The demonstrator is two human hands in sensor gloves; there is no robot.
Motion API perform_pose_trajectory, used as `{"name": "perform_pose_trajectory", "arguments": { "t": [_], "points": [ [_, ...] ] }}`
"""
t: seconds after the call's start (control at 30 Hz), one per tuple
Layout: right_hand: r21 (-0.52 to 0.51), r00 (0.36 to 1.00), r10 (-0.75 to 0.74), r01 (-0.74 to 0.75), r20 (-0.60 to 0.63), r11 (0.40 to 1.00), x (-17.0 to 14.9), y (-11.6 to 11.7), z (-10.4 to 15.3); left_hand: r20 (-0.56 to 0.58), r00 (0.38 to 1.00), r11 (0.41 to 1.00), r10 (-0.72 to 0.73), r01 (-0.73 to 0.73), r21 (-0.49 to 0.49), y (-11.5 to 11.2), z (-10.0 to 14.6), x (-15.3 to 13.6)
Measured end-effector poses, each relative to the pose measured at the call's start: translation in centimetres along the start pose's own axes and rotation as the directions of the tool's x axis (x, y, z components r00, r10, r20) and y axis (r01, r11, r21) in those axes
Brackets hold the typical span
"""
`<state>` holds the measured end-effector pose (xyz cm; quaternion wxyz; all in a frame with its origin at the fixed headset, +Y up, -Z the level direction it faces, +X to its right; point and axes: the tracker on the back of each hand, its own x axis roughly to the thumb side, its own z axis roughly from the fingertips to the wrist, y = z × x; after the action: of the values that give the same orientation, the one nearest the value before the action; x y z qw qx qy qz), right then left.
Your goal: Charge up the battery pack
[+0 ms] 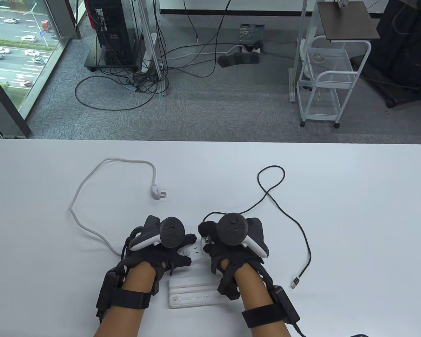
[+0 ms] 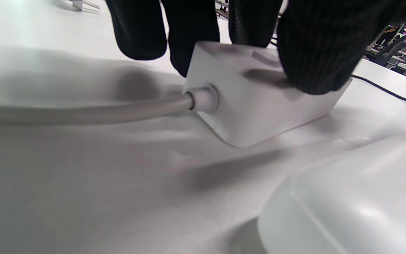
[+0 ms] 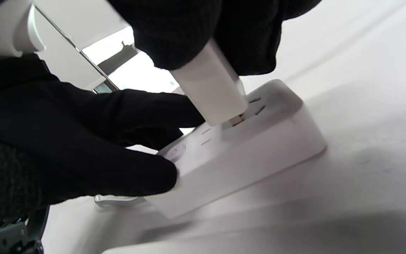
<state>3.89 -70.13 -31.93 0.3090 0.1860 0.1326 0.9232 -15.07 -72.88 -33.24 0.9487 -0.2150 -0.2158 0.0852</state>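
Note:
A white power strip [image 1: 195, 253] lies on the table near its front edge. My left hand [image 1: 182, 245] presses down on its left end; the left wrist view shows my fingers [image 2: 308, 46] on top of the strip [image 2: 259, 106], where its grey cord [image 2: 83, 113] enters. My right hand [image 1: 207, 239] grips a white charger adapter [image 3: 210, 91], tilted, with its prongs at a socket of the strip [image 3: 259, 148]. A black USB cable [image 1: 303, 238] runs from the adapter to a loose connector [image 1: 295, 283]. The whitish battery pack [image 1: 193, 295] lies just in front of the strip, between my wrists.
The strip's cord [image 1: 91, 182] loops left and back to its own unplugged plug [image 1: 160, 192]. The black cable loops across the right middle of the table. The table's far edge [image 1: 210, 141] borders carpeted floor with a white cart [image 1: 328, 80].

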Motion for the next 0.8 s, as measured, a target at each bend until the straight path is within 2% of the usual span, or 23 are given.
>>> {"name": "perform_pose_trajectory", "arguments": {
  "t": [0.4, 0.47, 0.5, 0.8],
  "points": [
    [0.068, 0.999, -0.02, 0.022, -0.032, 0.997, -0.3, -0.4, -1.1, -0.005, 1.0, 1.0, -0.009, 0.009, -0.003, 0.0, 0.0, 0.1],
    [0.111, 0.997, 0.041, -0.033, -0.071, 0.993, -0.6, -0.2, -1.2, -0.006, 1.0, 1.0, -0.017, 0.017, -0.003, -0.1, 0.0, 0.2],
    [0.062, 0.999, 0.003, -0.001, -0.034, 0.998, -0.8, 0.0, -1.3, -0.007, 1.0, 1.0, -0.016, 0.016, -0.006, 0.0, 0.0, 0.2],
    [0.095, 0.998, 0.012, -0.005, -0.064, 0.995, -0.6, 0.2, -1.5, -0.013, 1.0, 1.0, -0.022, 0.022, -0.003, -0.1, 0.0, 0.3]
  ]
}}
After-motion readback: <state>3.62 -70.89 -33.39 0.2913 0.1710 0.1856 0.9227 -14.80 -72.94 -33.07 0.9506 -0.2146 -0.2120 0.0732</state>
